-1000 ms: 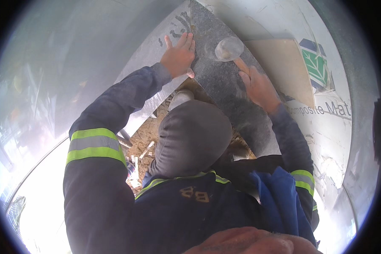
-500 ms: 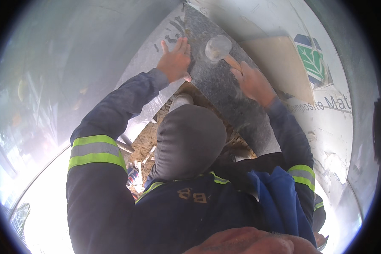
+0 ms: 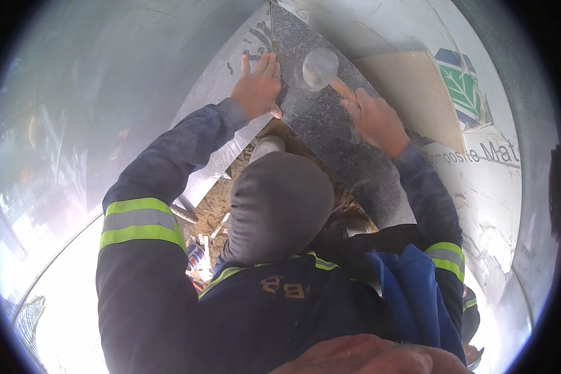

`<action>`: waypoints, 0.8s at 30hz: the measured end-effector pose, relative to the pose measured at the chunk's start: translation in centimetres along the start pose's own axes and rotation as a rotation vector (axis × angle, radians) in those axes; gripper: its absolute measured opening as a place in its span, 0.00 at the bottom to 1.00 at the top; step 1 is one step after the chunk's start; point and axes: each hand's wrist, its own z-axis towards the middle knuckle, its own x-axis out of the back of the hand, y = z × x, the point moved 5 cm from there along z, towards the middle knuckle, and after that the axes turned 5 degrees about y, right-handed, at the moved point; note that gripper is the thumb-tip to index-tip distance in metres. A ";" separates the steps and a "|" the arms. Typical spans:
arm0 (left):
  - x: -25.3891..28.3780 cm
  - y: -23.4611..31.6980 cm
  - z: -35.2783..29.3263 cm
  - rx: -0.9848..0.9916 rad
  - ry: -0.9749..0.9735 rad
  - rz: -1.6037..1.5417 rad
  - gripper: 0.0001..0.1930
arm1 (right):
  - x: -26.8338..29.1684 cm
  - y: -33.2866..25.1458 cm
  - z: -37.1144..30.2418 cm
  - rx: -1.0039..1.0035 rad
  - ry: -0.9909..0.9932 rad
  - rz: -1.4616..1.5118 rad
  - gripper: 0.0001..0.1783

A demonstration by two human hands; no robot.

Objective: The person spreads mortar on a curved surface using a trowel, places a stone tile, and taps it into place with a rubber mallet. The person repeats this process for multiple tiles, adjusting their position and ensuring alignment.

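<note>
My left hand point(image 3: 257, 86) lies flat with fingers spread on a light grey metallic panel point(image 3: 215, 118), close to the seam where a darker speckled panel point(image 3: 321, 121) meets it. In my right hand point(image 3: 379, 121) is the wooden handle of a mallet point(image 3: 321, 68) with a rounded pale head. That head is over the dark panel, to the right of my left fingers; whether it touches the surface I cannot tell. Dark smudges point(image 3: 255, 42) mark the light panel beyond my left fingertips. The two panels form a pointed corner at the far end.
Below the corner is sandy brown ground point(image 3: 215, 209) with scattered scraps. A grey cloth-covered rounded shape point(image 3: 280, 206) is between my arms, with a pale boot-like form point(image 3: 268, 147) beyond. White printed sheeting point(image 3: 480, 181) and a tan board point(image 3: 411, 93) stand right; a large shiny grey surface point(image 3: 93, 112) curves left.
My right hand and the mallet have shifted very slightly. My left hand stays pressed at the same place on the light panel.
</note>
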 end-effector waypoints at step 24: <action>0.0 -0.1 0.3 -0.002 -0.045 0.028 0.64 | -0.1 0.2 1.4 -0.053 -0.039 0.038 0.24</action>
